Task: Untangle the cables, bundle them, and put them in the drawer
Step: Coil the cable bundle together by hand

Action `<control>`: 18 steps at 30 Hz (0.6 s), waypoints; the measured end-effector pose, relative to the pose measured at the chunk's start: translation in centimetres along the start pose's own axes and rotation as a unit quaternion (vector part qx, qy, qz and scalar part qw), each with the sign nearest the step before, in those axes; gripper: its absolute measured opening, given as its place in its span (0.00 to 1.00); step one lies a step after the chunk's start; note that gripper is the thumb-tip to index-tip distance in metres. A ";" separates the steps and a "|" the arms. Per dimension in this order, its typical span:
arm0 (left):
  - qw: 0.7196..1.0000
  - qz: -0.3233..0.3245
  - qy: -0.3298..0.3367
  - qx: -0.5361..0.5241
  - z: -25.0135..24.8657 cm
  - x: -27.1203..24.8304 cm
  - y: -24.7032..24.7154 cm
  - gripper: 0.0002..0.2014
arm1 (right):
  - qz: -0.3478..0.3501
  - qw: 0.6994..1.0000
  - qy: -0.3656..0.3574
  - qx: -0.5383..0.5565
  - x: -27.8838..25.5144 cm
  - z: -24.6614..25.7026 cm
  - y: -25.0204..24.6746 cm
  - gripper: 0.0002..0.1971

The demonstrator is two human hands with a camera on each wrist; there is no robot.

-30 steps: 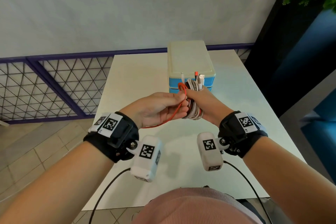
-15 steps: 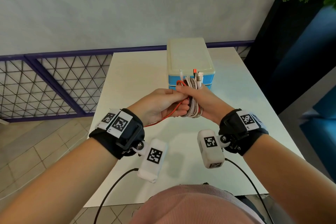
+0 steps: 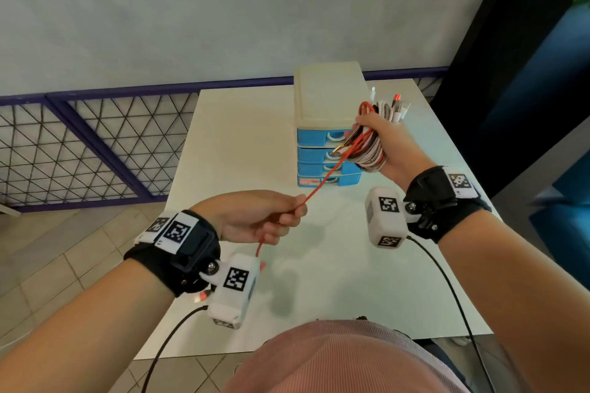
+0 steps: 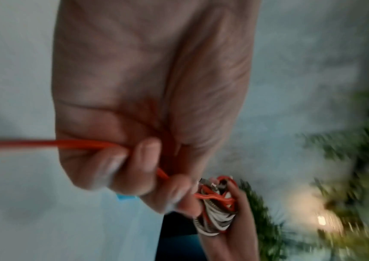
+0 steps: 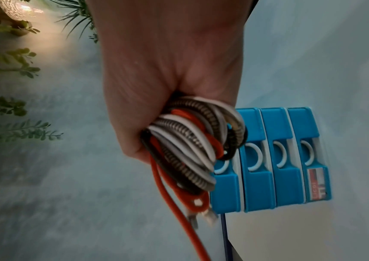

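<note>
One white table (image 3: pixel 242 137), grey wall (image 3: pixel 223 9)

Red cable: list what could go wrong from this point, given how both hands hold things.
1. The left hand pulls the red cable taut from the cable bundle; harder tension could drag loops out of the right hand.
2. Several plug ends stick up loose above the bundle and may snag during wrapping.
3. All the drawers look closed, and both hands are occupied, so opening one could loosen the coil.
</note>
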State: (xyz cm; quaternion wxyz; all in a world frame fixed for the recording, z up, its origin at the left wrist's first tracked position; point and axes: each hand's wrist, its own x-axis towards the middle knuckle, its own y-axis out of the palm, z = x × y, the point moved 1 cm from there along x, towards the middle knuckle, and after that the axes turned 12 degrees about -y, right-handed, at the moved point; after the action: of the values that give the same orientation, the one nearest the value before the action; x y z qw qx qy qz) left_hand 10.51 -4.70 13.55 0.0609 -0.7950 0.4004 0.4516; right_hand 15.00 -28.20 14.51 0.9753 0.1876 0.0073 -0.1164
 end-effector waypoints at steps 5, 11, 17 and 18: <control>0.896 -0.293 0.061 0.327 -1.6 0.4 -0.6 0.13 | 0.126 0.989 0.066 -0.050 -0.8 0.4 0.6 0.09; 0.814 -0.438 0.182 0.336 -4.1 0.2 -1.6 0.08 | 0.207 0.962 0.059 -0.169 -1.9 1.0 1.6 0.07; 0.771 -0.458 0.260 0.359 -5.1 0.2 -0.5 0.04 | 0.274 0.923 0.078 -0.258 -2.8 0.8 2.8 0.09; 0.769 -0.457 0.269 0.357 -5.1 0.3 -0.4 0.04 | 0.269 0.917 0.070 -0.286 -2.7 0.5 2.9 0.14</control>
State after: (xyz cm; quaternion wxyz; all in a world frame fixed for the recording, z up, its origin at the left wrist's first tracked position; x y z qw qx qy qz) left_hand 14.27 -6.89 16.16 0.4293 -0.8940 0.1227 -0.0369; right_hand 12.98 -25.16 16.22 0.9788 -0.0970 0.0581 0.1709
